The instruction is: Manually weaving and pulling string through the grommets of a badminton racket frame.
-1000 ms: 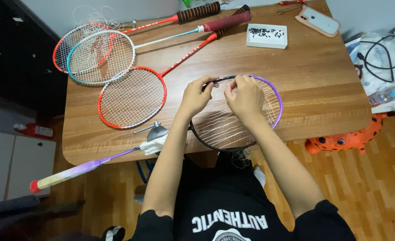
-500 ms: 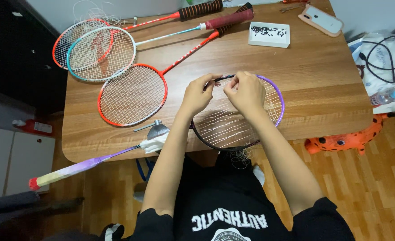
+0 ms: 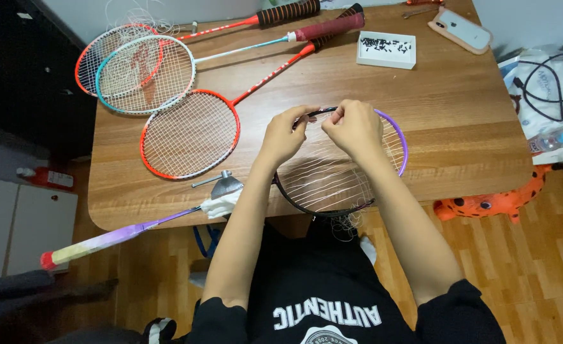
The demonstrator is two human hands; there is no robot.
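Note:
A purple and black badminton racket (image 3: 401, 145) lies on the wooden table (image 3: 460, 102) in front of me, its head partly strung with loose white string (image 3: 332, 181). Its purple shaft and handle (image 3: 103, 241) stick out past the table's near left edge. My left hand (image 3: 283, 135) grips the far rim of the racket head. Close beside it, my right hand (image 3: 353, 127) pinches the string at the same rim. Both hands nearly touch each other over the frame's top.
Three strung rackets lie at the table's far left: an orange one (image 3: 189, 135), a teal and white one (image 3: 142, 75), another orange one (image 3: 93, 60). A white tray of small dark parts (image 3: 386, 50), a phone (image 3: 458, 28), a metal clamp (image 3: 221, 186) and an orange toy (image 3: 491, 200) are nearby.
My right hand has shifted slightly up toward the far rim, closer to my left hand. The racket has barely moved.

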